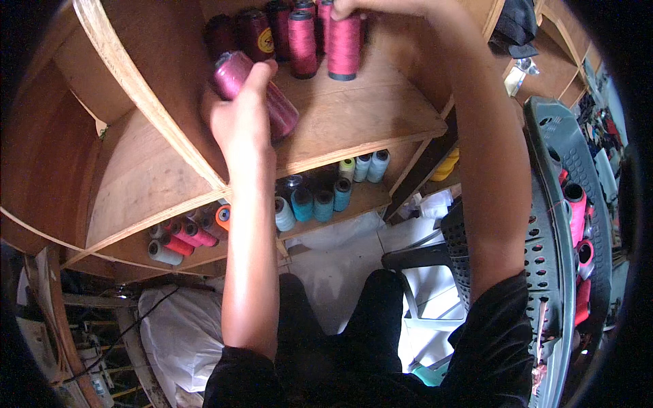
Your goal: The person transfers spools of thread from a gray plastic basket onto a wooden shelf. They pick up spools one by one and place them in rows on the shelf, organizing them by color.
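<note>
My left hand [239,119] is closed around a purple-pink spool of thread [281,114], which is tilted above the wooden shelf [381,102]. At the top of the picture my right hand [360,5] has its fingers on the upper end of a bright pink thread spool [344,51]. That spool stands upright, its base on or just over the shelf. Beside it another pink spool [302,44] stands, with more pink ones partly hidden behind. Several dark maroon spools [255,35] fill the back left of this compartment.
On the lower shelf stand teal and light blue spools [323,204], with red and pink ones [182,238] to the left. A grey perforated plastic basket [537,251] holding pink and red spools is at my right. A white sack [180,333] sits at lower left.
</note>
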`<action>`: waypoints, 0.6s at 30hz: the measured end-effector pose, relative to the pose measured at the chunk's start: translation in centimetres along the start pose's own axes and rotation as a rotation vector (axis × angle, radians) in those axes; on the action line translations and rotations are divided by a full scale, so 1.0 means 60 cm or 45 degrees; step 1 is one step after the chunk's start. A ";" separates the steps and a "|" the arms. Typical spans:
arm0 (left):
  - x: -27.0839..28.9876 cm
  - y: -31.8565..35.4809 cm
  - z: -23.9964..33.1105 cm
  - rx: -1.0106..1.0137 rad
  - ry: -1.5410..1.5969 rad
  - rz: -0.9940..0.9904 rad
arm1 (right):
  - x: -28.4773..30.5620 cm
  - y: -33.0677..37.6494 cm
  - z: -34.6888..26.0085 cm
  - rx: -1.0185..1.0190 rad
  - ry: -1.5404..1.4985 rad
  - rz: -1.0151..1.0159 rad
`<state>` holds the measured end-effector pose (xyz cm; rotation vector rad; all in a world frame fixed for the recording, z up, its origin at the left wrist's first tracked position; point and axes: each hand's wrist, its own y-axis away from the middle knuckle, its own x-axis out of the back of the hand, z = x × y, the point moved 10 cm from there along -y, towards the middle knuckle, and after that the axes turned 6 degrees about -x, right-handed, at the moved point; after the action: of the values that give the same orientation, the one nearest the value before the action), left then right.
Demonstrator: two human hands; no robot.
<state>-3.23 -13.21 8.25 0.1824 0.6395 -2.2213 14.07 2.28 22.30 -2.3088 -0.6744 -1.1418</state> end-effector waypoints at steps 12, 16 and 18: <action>-0.066 -0.152 0.024 0.089 0.049 -0.419 | -0.043 -0.029 0.063 -0.016 0.127 0.130; -0.169 -0.182 -0.045 0.086 -0.061 -0.612 | 0.025 0.011 0.074 -0.029 0.147 0.319; -0.148 -0.191 0.012 -0.215 -0.482 -0.305 | 0.029 -0.001 0.040 0.106 0.154 0.413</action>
<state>-5.73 -1.35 16.23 -0.4117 0.6578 -2.3264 16.37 4.15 22.42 -2.1596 -0.2830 -1.0682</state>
